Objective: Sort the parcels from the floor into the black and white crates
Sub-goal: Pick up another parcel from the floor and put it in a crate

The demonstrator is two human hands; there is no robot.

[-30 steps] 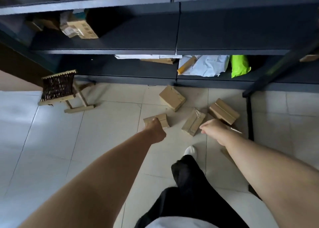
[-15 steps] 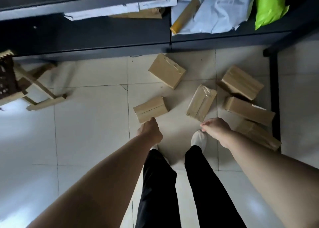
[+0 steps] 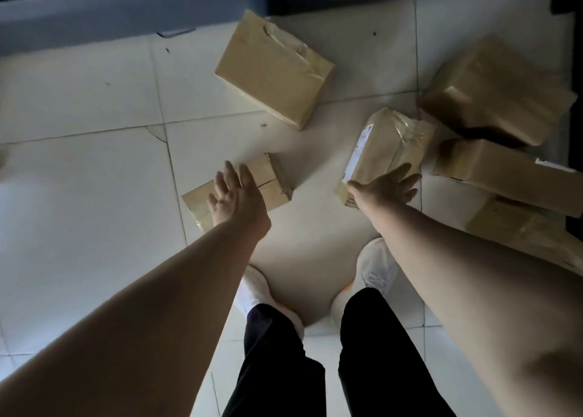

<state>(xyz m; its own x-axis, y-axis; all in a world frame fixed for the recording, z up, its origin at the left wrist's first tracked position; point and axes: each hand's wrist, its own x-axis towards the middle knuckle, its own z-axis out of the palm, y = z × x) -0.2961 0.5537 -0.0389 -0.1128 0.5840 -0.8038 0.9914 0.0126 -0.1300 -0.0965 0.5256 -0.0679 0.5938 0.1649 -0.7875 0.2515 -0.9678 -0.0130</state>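
Several brown taped parcels lie on the white tiled floor. My left hand [image 3: 235, 197] hovers with spread fingers over a small flat parcel [image 3: 271, 177], partly covering it. My right hand [image 3: 386, 188] is spread open at the near end of a long parcel with a white label [image 3: 388, 145]. A larger parcel [image 3: 274, 69] lies farther off in the middle. Three more sit at the right: a bulky parcel [image 3: 495, 91], a long box [image 3: 504, 172] and a flat parcel [image 3: 517, 227] behind my right forearm. No crates are visible.
The dark base of a shelving unit [image 3: 126, 9] runs along the top edge. A dark upright frame [image 3: 575, 126] borders the right side. My two feet in white shoes [image 3: 377, 268] stand just below the parcels. Bare tiles [image 3: 79, 170] spread to the left.
The view has dropped much closer to the floor, so the shelves and the stool have left the frame. Both hands, loosely closed before, have opened and reached down onto the two nearest parcels.
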